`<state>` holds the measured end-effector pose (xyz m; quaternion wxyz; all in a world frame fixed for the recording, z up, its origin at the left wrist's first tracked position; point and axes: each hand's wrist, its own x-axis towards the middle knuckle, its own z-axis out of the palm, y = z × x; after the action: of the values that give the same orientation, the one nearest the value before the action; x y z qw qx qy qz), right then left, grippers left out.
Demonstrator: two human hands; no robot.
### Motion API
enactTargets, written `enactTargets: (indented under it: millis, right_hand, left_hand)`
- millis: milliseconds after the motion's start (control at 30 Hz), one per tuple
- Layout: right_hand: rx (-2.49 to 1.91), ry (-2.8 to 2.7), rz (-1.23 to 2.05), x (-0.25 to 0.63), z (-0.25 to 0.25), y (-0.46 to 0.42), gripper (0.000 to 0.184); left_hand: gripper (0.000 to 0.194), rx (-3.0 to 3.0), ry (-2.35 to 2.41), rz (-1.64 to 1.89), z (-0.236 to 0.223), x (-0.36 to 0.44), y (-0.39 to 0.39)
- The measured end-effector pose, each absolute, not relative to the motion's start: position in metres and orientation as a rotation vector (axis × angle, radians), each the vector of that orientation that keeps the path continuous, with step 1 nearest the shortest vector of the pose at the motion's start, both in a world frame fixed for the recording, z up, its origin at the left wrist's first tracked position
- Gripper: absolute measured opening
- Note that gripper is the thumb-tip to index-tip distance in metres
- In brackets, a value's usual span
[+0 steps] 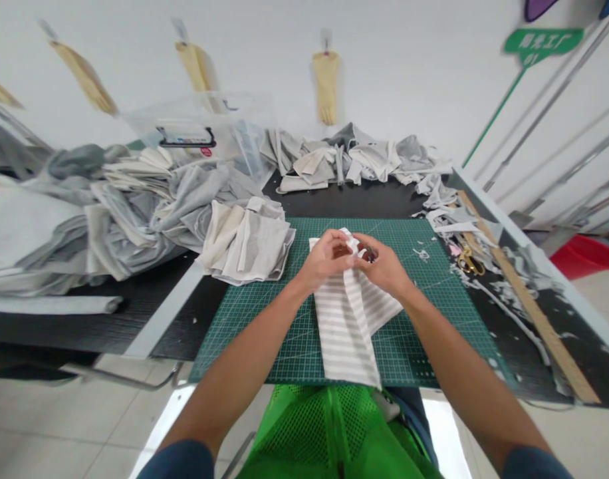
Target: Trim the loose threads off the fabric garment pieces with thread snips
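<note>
A grey-and-white striped cloth (342,332) hangs in folds from both hands over the green cutting mat (284,332). My left hand (327,256) is closed, pinching the cloth's upper edge, where a bunched white strip (353,243) sticks up between the fingers. Close beside it, my right hand (384,263) is closed on the same edge from the other side. A small dark object (369,253) shows inside the right hand's curled fingers; its kind is mostly hidden. The lower part of the cloth reaches the mat's front edge.
Folded grey and cream cloths (254,243) pile up on the left, before a clear plastic box (199,126). More cloth pieces (334,163) line the back. Gold-handled scissors (470,263), scraps and a wooden ruler (534,306) lie right. A red bucket (586,259) stands beyond.
</note>
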<state>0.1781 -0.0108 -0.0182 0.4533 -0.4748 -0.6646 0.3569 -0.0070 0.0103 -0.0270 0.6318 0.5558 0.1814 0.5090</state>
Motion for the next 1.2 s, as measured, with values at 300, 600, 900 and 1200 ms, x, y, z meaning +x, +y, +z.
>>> enactTargets:
  millis: [300,600,900,1200]
  right_hand:
    - [-1.132,-1.534,0.968,0.192,-0.006,-0.017,0.053]
    - [-1.114,-1.600,1.093,0.206,0.001,-0.022,0.035]
    - [-1.079,-1.574,1.033,0.207,-0.002,-0.022,0.035]
    - [-1.021,-1.941,0.381,0.204,0.000,-0.020,0.036]
  left_hand:
    - [0.062,1.366,0.630,1.073,-0.025,-0.005,0.009]
    - [0.044,1.277,0.772,1.025,-0.006,-0.007,-0.003]
    - [0.037,1.315,0.940,1.194,-0.009,-0.007,0.000]
    - [0.035,1.302,1.002,1.261,-0.008,-0.009,0.000]
